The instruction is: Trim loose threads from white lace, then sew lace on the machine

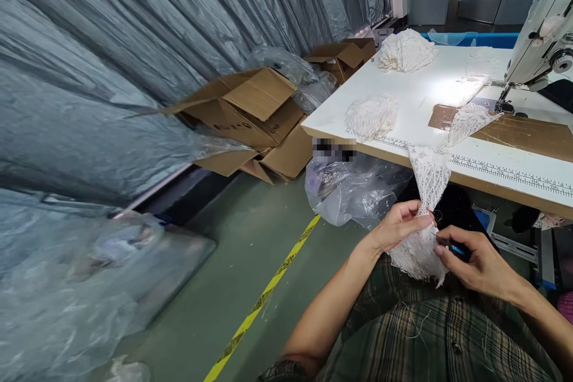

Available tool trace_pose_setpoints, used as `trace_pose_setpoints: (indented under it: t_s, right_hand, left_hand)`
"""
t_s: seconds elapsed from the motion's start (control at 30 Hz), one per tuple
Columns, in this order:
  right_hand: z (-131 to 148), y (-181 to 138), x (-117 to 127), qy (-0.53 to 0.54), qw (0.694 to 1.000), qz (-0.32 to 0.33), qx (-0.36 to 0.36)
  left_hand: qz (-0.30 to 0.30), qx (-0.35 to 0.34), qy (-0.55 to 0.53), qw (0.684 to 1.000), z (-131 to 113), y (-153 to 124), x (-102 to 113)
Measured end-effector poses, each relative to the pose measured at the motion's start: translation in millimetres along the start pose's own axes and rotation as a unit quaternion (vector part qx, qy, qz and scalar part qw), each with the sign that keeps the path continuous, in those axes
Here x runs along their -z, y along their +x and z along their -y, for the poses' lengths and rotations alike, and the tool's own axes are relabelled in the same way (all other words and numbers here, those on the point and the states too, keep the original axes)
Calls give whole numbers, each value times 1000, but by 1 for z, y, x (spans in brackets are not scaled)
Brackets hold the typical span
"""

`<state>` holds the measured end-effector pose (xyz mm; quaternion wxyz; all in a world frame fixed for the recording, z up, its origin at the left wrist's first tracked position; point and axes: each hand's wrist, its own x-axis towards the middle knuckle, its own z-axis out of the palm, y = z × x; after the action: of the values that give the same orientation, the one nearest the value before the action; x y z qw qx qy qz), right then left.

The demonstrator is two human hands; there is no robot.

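Two hands work close together above the lap, below the front edge of the tabletop (416, 101).

1. Hand pose. The left hand (400, 224) comes in from the lower left on a bare forearm, with its back turned up and its wrist slightly bent. The right hand (477, 262) comes in from the lower right, knuckles up and pointing toward the left hand. The two hands are just beside each other.

2. Work piece. The lace strip (430, 179) is white and open-meshed. It starts under the needle area of the sewing machine (544, 30), runs across a brown patch (528, 131) on the tabletop and drops over the edge past the printed ruler (510, 173). It narrows where it is pinched, then spreads into a loose bunch between the hands, resting on the plaid garment (430, 334).

3. Fingers. The left fingers (423, 219) are closed on the lace strip at its narrow point, thumb against fingertips. The right fingers (443, 248) are curled shut around a small dark tool (454, 248) with a blue part. Its tip lies against the lace, and its type cannot be told.

4. Surroundings.
- Two lace piles (405, 51) lie on the tabletop, well apart from the hands.
- A clear plastic bag (353, 188) sits on the floor just left of the hands.
- Open cardboard boxes (250, 107) stand against the foil-covered wall.
- A yellow tape line (264, 298) crosses the green floor.
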<state>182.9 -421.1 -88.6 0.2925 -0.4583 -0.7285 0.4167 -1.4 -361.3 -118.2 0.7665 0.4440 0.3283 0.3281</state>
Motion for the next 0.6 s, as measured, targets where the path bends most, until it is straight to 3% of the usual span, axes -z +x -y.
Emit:
trace_pose_setpoints:
  t_s: [0.2,0.43,0.6]
  right_hand:
    - [-18,15,3,-7,997,-45,-69]
    - [-18,30,-2,-74,995,-63,-13]
    - [-14,36,-4,-53,995,-79,4]
  left_hand:
    - [-55,-8,44,997,-9,-9,0]
    - [-71,-32,73,994,-11,-8,-1]
    - [-69,-49,81,993,-10,-8,1]
